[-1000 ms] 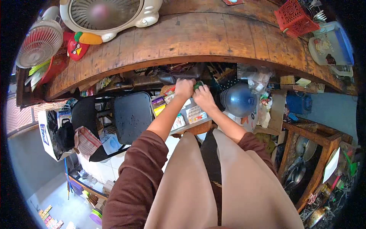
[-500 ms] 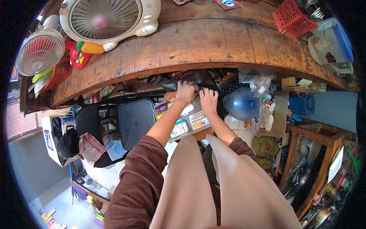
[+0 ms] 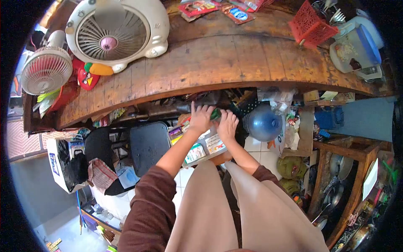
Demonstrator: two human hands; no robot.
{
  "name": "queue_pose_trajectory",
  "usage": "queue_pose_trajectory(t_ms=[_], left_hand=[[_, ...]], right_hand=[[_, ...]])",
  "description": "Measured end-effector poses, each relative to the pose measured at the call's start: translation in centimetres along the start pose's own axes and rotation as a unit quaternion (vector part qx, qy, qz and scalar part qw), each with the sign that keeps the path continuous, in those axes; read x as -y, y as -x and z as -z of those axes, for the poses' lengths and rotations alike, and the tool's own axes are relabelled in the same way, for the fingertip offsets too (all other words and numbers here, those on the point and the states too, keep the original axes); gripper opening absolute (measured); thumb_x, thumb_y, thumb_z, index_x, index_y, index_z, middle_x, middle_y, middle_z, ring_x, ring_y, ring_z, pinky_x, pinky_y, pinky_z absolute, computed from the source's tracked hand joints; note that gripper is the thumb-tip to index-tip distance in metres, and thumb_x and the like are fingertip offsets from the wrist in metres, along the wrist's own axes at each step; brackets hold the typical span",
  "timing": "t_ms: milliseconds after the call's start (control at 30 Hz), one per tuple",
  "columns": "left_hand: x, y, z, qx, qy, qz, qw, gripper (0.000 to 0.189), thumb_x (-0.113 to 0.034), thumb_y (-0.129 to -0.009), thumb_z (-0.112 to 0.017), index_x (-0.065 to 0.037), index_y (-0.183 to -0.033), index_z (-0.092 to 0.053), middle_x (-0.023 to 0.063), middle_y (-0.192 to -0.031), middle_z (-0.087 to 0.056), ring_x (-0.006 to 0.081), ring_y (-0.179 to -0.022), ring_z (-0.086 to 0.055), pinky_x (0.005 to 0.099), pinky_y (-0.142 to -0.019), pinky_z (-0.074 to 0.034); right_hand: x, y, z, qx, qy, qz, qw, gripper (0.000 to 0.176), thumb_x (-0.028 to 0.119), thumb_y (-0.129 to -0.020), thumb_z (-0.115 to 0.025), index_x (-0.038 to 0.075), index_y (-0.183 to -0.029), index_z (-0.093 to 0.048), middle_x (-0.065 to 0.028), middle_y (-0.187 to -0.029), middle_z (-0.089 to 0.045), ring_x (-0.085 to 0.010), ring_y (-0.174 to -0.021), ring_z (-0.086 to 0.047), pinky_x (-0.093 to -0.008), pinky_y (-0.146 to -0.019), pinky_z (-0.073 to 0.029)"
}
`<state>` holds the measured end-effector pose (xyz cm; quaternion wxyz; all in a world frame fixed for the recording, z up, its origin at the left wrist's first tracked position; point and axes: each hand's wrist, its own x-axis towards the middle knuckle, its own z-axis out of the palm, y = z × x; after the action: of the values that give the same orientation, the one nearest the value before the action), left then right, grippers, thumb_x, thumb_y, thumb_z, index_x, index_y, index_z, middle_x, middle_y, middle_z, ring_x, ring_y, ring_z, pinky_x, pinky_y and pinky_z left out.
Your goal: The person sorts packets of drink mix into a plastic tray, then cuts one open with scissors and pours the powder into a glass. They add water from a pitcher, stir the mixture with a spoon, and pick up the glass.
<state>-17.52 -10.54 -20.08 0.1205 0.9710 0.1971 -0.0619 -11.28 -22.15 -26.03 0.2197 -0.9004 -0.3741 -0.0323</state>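
Note:
My left hand (image 3: 201, 119) and my right hand (image 3: 227, 126) are close together over the far end of a tray-like container (image 3: 200, 160) below the wooden table. Between them is a small dark green item (image 3: 215, 114), whose kind I cannot make out. Both hands have bent fingers at it, though one left finger points away. Small boxes and packs stand in the container, among them a white and teal pack (image 3: 195, 153) and a pale box with printed labels (image 3: 215, 144). The far end is partly hidden by my hands.
A wooden table (image 3: 252, 59) overhangs the far side, bearing a large fan (image 3: 157, 31), a small fan (image 3: 47, 69) and a red basket (image 3: 308, 27). A blue water jug (image 3: 263, 124) stands right of my hands, a black chair (image 3: 149, 145) left.
The view has tilted, so more of the tabletop shows. The green item now shows more clearly between my hands, and my left fingers have spread somewhat.

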Motion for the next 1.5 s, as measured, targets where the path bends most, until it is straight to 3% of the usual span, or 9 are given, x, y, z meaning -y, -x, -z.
queue_pose_trajectory(t_ms=[267,333,433,600,800,1100,1267,1400,1500], left_hand=[[-2.0,2.6,18.9,0.353,0.211,-0.048,0.910,0.045,-0.040,-0.080,-0.056,-0.007,-0.112,-0.053,0.0161,-0.102,-0.059,0.0298,-0.094,-0.058,0.0354,-0.082,-0.045],[-2.3,1.1,21.8,0.177,0.251,-0.166,0.937,0.041,-0.034,-0.081,-0.056,-0.005,-0.109,-0.054,0.0150,-0.099,-0.061,0.0278,-0.094,-0.059,0.0350,-0.082,-0.045],[-3.4,-4.7,24.7,-0.017,0.382,-0.098,0.919,0.034,-0.025,-0.081,-0.058,-0.003,-0.106,-0.055,0.0143,-0.104,-0.059,0.0273,-0.096,-0.057,0.0360,-0.083,-0.044],[0.0,-17.0,23.7,-0.367,0.030,0.014,0.929,0.037,-0.024,-0.073,-0.062,-0.006,-0.105,-0.054,0.0121,-0.117,-0.050,0.0307,-0.110,-0.044,0.0425,-0.091,-0.038],[2.3,-21.6,22.9,-0.335,-0.139,0.084,0.928,0.054,-0.031,-0.071,-0.065,-0.010,-0.117,-0.046,0.0115,-0.124,-0.045,0.0325,-0.113,-0.043,0.0469,-0.095,-0.033],[2.2,-19.6,22.1,-0.408,-0.159,0.007,0.899,0.011,-0.020,-0.076,-0.060,-0.010,-0.081,-0.057,0.0041,-0.074,-0.063,0.0241,-0.066,-0.059,0.0329,-0.058,-0.050],[-2.4,-14.5,22.3,-0.590,0.088,-0.021,0.802,0.011,-0.010,-0.079,-0.060,-0.005,-0.089,-0.058,0.0093,-0.074,-0.061,0.0217,-0.060,-0.060,0.0277,-0.055,-0.048],[-6.3,-7.8,20.3,-0.555,0.539,0.088,0.627,0.013,-0.013,-0.090,-0.047,-0.001,-0.093,-0.051,0.0049,-0.081,-0.058,0.0080,-0.072,-0.054,0.0236,-0.067,-0.045],[-6.3,-2.5,18.4,-0.406,0.769,0.145,0.472,0.022,-0.022,-0.093,-0.039,-0.006,-0.105,-0.049,0.0040,-0.098,-0.058,0.0128,-0.087,-0.056,0.0309,-0.079,-0.046]], right_hand=[[-4.7,-9.2,16.6,0.491,-0.265,0.052,0.828,0.052,0.039,-0.069,-0.070,0.004,-0.104,-0.053,-0.0147,-0.091,-0.061,-0.0246,-0.083,-0.060,-0.0336,-0.073,-0.047],[-3.7,-12.7,23.8,0.471,-0.298,0.051,0.829,0.047,0.031,-0.075,-0.067,0.004,-0.110,-0.051,-0.0108,-0.095,-0.059,-0.0154,-0.081,-0.057,-0.0282,-0.072,-0.045],[-2.8,-17.6,27.7,0.318,-0.353,0.058,0.878,0.041,0.025,-0.076,-0.067,0.003,-0.107,-0.052,-0.0064,-0.094,-0.059,-0.0122,-0.075,-0.055,-0.0254,-0.068,-0.045],[-1.8,-26.4,23.2,-0.077,-0.092,0.144,0.982,0.034,0.020,-0.068,-0.069,0.006,-0.097,-0.056,-0.0130,-0.095,-0.056,-0.0282,-0.090,-0.054,-0.0399,-0.074,-0.046],[0.9,-30.6,18.7,-0.122,-0.015,0.165,0.978,0.049,0.027,-0.068,-0.069,0.002,-0.106,-0.052,-0.0155,-0.110,-0.052,-0.0310,-0.101,-0.050,-0.0417,-0.081,-0.044],[0.1,-30.4,16.6,-0.097,0.123,0.187,0.970,0.026,0.021,-0.067,-0.062,0.001,-0.084,-0.060,-0.0161,-0.094,-0.060,-0.0281,-0.086,-0.057,-0.0372,-0.064,-0.050],[-0.1,-29.2,20.9,-0.042,0.001,0.074,0.996,0.022,0.021,-0.070,-0.057,0.001,-0.080,-0.061,-0.0194,-0.074,-0.061,-0.0272,-0.071,-0.062,-0.0396,-0.059,-0.050],[-3.1,-27.4,20.9,-0.214,-0.262,0.054,0.939,0.020,0.015,-0.080,-0.050,-0.001,-0.086,-0.059,-0.0165,-0.073,-0.062,-0.0244,-0.065,-0.061,-0.0326,-0.059,-0.047],[-3.1,-23.4,23.7,-0.065,-0.464,-0.025,0.883,0.020,0.007,-0.085,-0.040,-0.003,-0.094,-0.055,-0.0009,-0.077,-0.057,-0.0060,-0.069,-0.051,-0.0243,-0.059,-0.044]])
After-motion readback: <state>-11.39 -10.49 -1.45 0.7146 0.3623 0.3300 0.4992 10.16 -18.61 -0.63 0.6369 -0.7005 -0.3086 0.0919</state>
